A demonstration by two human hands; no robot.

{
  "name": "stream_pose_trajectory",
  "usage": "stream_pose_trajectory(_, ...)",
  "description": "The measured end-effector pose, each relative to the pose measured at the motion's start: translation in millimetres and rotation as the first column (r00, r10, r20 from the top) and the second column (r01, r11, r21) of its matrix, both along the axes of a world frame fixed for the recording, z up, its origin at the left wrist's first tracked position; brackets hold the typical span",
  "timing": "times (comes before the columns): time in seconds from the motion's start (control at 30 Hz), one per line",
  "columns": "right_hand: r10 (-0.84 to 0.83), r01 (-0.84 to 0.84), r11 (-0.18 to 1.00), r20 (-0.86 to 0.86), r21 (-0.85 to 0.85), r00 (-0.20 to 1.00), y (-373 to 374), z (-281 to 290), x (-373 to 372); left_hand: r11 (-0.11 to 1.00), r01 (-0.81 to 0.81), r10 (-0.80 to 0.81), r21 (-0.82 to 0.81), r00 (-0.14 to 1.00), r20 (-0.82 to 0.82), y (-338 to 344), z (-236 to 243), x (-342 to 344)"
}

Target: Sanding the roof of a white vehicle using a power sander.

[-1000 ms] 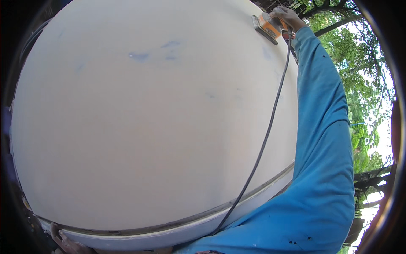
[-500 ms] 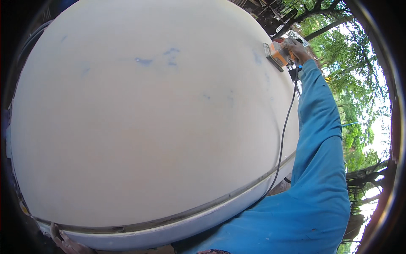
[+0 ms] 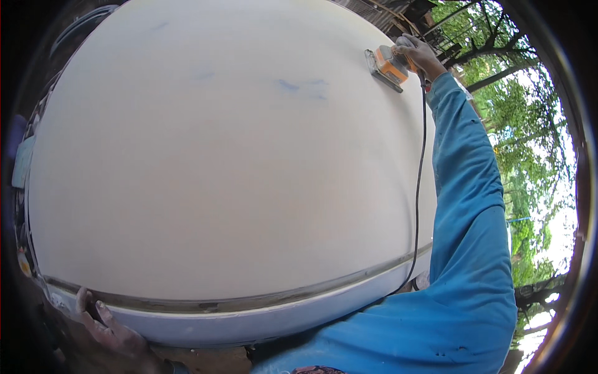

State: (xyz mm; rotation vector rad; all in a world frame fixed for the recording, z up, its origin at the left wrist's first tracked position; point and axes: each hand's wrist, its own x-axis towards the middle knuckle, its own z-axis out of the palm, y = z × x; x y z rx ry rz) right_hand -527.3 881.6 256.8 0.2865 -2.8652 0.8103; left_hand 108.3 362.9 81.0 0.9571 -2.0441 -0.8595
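A broad, domed white panel point(image 3: 218, 187), looking like a vehicle roof, fills most of the view. Faint bluish patches show through its far half. My right hand point(image 3: 418, 55), arm stretched far out, is closed around an orange and grey electric sander point(image 3: 391, 66). The sander's flat pad lies against the panel near its far right edge. My left hand point(image 3: 115, 330), dusty and with fingers apart, rests at the near left on the panel's raised rim point(image 3: 187, 324).
A dark power cord point(image 3: 418, 181) runs from the sander down across the panel's right side and over its rim. Along the near edge lies a narrow groove point(image 3: 299, 293). Trees point(image 3: 529, 137) stand to the right, and coiled hoses or cables point(image 3: 81, 25) lie at far left.
The sander in my right hand has moved left over the panel, closer to the bluish patches. The view has shifted left. My left hand stays at the rim and shows more fully.
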Motion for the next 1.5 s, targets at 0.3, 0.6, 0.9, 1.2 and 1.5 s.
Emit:
stream_pose_trajectory(0.3,0.137,-0.135,0.989,-0.024,0.065,0.99,-32,17,33,0.999,0.039,-0.039,-0.033,0.999,0.011,109,17,29)
stream_pose_trajectory(0.6,0.388,-0.389,0.921,0.013,0.027,0.921,-25,9,12,0.984,0.064,-0.05,-0.165,0.995,0.088,235,25,17)
stream_pose_trajectory(0.9,0.599,-0.585,0.791,0.033,-0.18,0.8,-138,28,78,0.976,0.055,-0.038,-0.211,0.996,0.082,281,42,-3)
stream_pose_trajectory(1.2,0.98,-0.703,0.183,0.068,-0.687,0.188,-273,19,43,0.966,0.059,-0.026,-0.251,0.991,0.132,306,76,-16)
stream_pose_trajectory(1.5,0.979,-0.736,-0.116,0.047,-0.667,-0.198,-346,52,131,0.92,0.034,-0.024,-0.39,0.999,0.031,348,101,-32)
